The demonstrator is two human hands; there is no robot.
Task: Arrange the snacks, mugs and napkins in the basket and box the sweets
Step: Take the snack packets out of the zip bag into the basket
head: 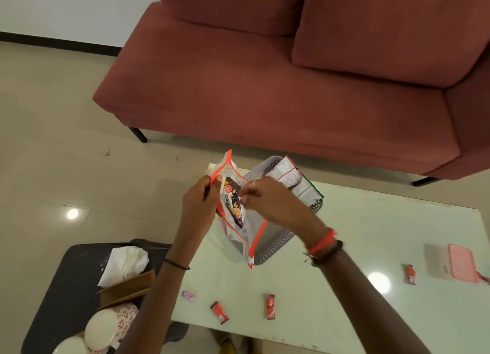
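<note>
I hold a clear zip bag point(253, 233) with an orange rim open above the grey basket point(275, 247). My left hand point(202, 202) pinches the bag's left rim. My right hand point(267, 197) grips the right rim beside a dark snack packet point(234, 205) that sits inside the bag. Several snack packets point(294, 180) lean in the far end of the basket. Small sweets lie on the table: a pink sweet point(188, 296) and red sweets point(219, 312), point(270, 306), point(410, 274). A pink box point(461, 266) lies at the right. Napkins point(124, 265) and patterned mugs point(111, 324) rest at the lower left.
The pale glass table point(358, 247) stands in front of a red sofa point(265, 88). A dark stool point(66, 287) at the left carries a cardboard box point(127, 290), the napkins and the mugs. Glossy beige floor surrounds everything.
</note>
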